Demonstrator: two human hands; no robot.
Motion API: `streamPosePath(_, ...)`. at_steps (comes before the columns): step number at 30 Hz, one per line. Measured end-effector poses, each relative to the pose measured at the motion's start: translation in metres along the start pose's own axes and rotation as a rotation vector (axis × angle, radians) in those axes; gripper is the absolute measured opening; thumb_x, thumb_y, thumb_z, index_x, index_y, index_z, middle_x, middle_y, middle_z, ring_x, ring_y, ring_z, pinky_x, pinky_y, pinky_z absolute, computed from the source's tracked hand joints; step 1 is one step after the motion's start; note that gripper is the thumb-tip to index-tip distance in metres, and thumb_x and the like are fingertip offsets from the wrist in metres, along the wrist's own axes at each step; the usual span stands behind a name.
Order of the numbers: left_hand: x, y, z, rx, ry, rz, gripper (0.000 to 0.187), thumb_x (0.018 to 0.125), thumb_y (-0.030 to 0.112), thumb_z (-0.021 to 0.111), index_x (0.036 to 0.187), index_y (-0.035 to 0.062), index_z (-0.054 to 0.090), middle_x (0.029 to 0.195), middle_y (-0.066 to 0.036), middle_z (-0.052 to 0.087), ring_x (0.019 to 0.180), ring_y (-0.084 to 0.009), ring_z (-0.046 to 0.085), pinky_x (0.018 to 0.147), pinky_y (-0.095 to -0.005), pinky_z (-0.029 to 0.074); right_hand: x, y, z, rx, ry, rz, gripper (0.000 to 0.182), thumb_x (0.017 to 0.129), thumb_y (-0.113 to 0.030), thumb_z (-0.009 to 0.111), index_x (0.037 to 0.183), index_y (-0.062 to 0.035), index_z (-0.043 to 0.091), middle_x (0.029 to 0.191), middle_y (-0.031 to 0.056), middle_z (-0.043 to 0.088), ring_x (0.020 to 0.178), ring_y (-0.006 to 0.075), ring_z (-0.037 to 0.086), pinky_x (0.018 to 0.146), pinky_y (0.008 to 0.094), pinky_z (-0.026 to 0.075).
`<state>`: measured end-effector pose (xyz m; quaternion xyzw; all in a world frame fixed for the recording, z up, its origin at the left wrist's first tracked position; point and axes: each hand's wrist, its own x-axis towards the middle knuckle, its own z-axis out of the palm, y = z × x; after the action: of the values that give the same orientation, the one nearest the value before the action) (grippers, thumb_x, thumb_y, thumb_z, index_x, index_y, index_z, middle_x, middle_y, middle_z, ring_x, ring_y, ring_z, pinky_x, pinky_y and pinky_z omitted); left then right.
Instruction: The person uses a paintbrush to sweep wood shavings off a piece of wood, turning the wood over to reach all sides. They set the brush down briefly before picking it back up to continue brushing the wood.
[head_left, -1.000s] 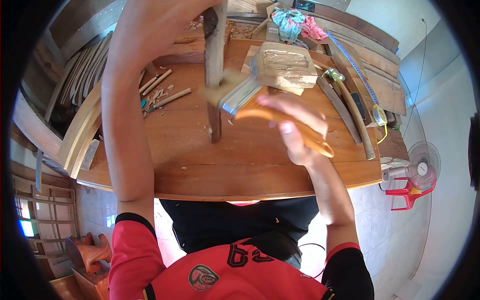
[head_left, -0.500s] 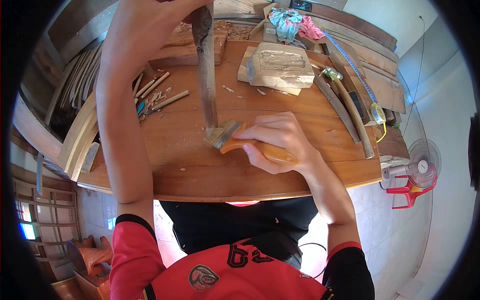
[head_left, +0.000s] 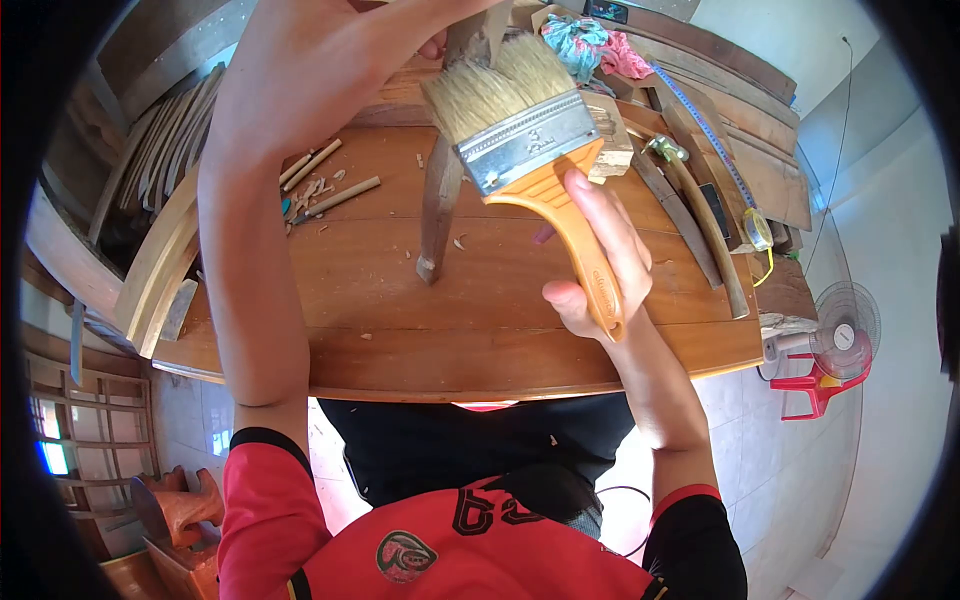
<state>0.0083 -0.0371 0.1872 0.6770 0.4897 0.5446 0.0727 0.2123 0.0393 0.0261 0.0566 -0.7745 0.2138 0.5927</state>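
My right hand (head_left: 610,250) is closed around the orange handle of a wide paintbrush (head_left: 530,140). The brush is raised, its pale bristles pointing up against or close to a long wooden piece (head_left: 440,210); exact contact is hard to tell. My left hand (head_left: 355,55), at the top edge of the view, grips the upper part of that wooden piece, and some of its fingers are cut off or hidden. The piece slants down, its narrow lower end at or just above the wooden table (head_left: 480,340).
Carving tools with round wooden handles (head_left: 340,198) and shavings lie at left. A carved wood block (head_left: 612,135) sits behind the brush. To the right are a hammer (head_left: 700,185), a tape measure (head_left: 757,230) and planks. A fan (head_left: 845,335) stands beyond.
My right hand has lifted the paintbrush from the wooden piece's lower end to its upper part, bristles now upward. The piece has tilted and shifted slightly in my left hand.
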Motion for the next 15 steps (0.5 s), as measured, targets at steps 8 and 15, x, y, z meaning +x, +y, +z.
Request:
streamPosePath(8, 0.006, -0.022, -0.007, 0.015, 0.054, 0.001, 0.021, 0.097, 0.019, 0.072, 0.089, 0.0017, 0.064, 0.078, -0.007, 0.069, 0.071, -0.0127, 0.069, 0.062, -0.0285, 0.058, 0.003, -0.002, -0.006, -0.004, -0.405, 0.168, 0.016, 0.082, -0.01, 0.073, 0.097, -0.0026, 0.074, 0.075, 0.0107, 0.07, 0.059, 0.0275, 0.064, 0.057, 0.0363, 0.053)
streamPosePath(15, 0.002, 0.009, 0.001, 0.026, -0.04, 0.032, 0.017, 0.094, 0.018, 0.074, 0.089, 0.0031, 0.067, 0.078, -0.005, 0.069, 0.068, -0.0098, 0.066, 0.058, -0.0239, 0.054, 0.004, -0.003, -0.005, 0.038, -0.357, 0.225, 0.013, 0.088, -0.014, 0.072, 0.094, -0.0032, 0.074, 0.077, 0.0111, 0.071, 0.064, 0.026, 0.068, 0.058, 0.0361, 0.054)
